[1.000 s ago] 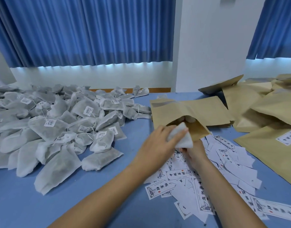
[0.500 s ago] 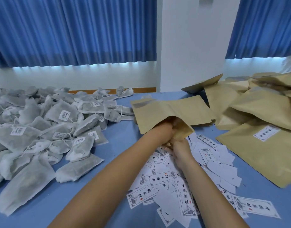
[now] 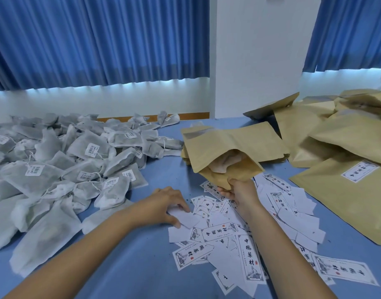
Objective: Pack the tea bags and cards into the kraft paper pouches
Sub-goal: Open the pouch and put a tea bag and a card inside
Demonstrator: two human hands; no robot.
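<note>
1. Step in hand: adding the card. A tea bag (image 3: 223,164) already lies inside the open pouch (image 3: 234,169), centre frame.
2. The right hand (image 3: 239,192) has its fingers closed round the pouch's near edge and holds the mouth agape.
3. The left hand (image 3: 163,205) pinches a blank-side-up card (image 3: 188,219) with curled fingertips, lower centre.
4. Next move, by judgement: lift the card and slide it through the mouth.
5. Writing: the cards (image 3: 248,255) are printed in Chinese, apparently "中國…材". The tea-bag heap (image 3: 56,169) has barcoded tags, unreadable.

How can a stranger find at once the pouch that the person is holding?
On the blue table, look just in front of the flat stack of brown pouches. The pouch is above the white cards, gripped at its near edge by the right hand. Only it is lifted, mouth open, with a pale tea bag inside.
</note>
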